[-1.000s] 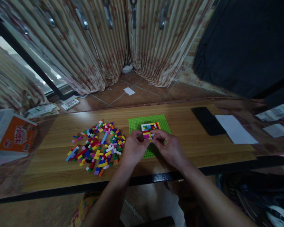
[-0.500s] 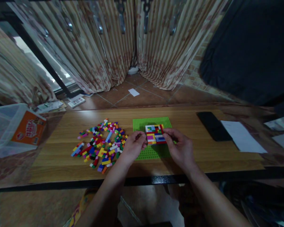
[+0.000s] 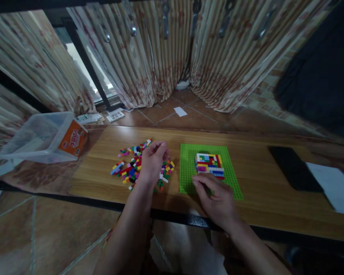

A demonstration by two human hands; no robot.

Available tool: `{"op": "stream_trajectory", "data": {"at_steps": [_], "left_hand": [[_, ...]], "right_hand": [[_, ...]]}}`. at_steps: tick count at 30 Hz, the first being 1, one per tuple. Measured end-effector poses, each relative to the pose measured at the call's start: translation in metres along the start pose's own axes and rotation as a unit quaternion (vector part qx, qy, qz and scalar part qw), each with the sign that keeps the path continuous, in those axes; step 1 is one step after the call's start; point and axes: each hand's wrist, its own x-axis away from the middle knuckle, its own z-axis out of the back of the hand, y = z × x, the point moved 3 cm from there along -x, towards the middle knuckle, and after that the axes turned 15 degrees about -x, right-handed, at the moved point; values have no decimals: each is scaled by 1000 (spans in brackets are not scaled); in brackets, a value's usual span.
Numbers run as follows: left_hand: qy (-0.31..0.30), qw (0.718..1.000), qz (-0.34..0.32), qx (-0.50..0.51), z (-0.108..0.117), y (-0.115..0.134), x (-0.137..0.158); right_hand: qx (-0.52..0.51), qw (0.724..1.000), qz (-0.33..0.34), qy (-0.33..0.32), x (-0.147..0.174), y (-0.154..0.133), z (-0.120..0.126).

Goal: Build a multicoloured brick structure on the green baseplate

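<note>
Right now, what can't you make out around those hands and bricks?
Head view throughout:
Loose multicoloured plastic bricks: partly hidden behind the bare left hand; whether it holds one, I can't tell.
Green square studded baseplate: near edge partly covered by the bare right hand.
White paper sheet: cut off by the right edge.
Orange rectangular label: its smallest print is too small and blurred.

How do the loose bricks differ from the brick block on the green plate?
The loose bricks lie scattered; the brick block is packed together in a compact, boxy shape. The loose bricks lie on the wooden table; the brick block sits on the green plate. Both are multicoloured.
</note>
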Motion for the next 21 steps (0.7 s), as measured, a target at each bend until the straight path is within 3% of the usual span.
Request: {"op": "stream_trajectory", "data": {"at_steps": [3, 6, 12, 21], "left_hand": [[41, 999, -12, 4, 21, 4, -5], [60, 998, -17, -1, 38, 4, -8], [84, 996, -19, -3, 59, 2, -10], [71, 997, -7, -5, 65, 3, -7]], "right_hand": [[3, 997, 12, -77, 4, -4, -24], [22, 994, -3, -111, 5, -1, -41], [65, 990, -53, -111, -1, 6, -62], [169, 978, -68, -99, -6, 8, -85]]}}
